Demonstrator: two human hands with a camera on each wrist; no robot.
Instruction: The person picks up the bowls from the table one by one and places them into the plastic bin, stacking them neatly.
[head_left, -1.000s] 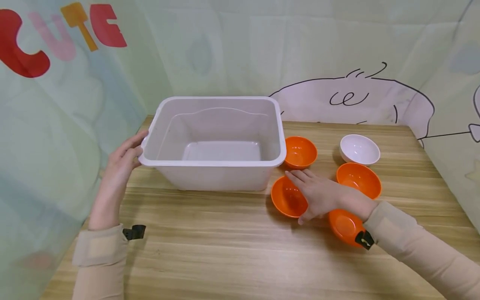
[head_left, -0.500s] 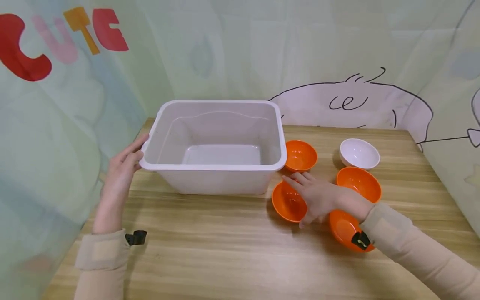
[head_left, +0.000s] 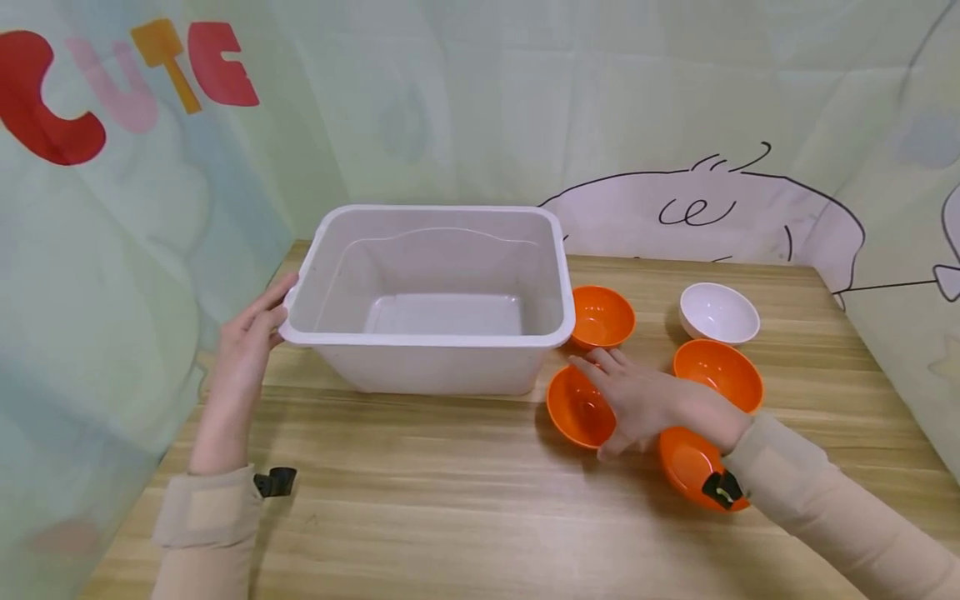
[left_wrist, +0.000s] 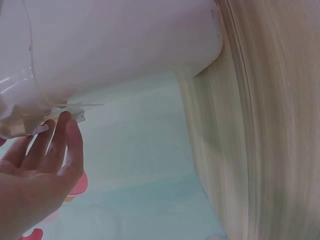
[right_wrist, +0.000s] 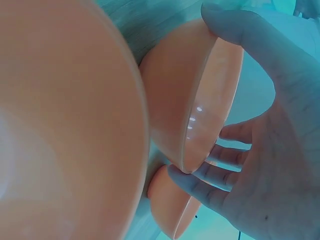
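A pale grey plastic bin (head_left: 427, 368) stands on the wooden table, its inside bare. At its left rim my left hand (head_left: 243, 343) holds on; in the left wrist view the fingers (left_wrist: 59, 142) reach the rim's underside. Right of the bin, an orange bowl (head_left: 576, 413) sits under my right hand (head_left: 641, 407). The right wrist view shows the thumb on one side of that bowl's rim (right_wrist: 172, 95) and fingers on the opposite side. Another orange bowl (head_left: 602, 317) lies just beyond, beside the bin.
Two more orange bowls, one farther back (head_left: 717, 371) and one nearer (head_left: 692, 468), lie by my right wrist, the nearer partly hidden by the arm. A white bowl (head_left: 718, 314) stands behind them. Printed cloth (head_left: 450, 108) hangs along the table's back and sides.
The head view has tilted up slightly, so everything sits a little lower. Both hands stay at the same bin and bowl; the bowl under my right hand has shifted very slightly right.
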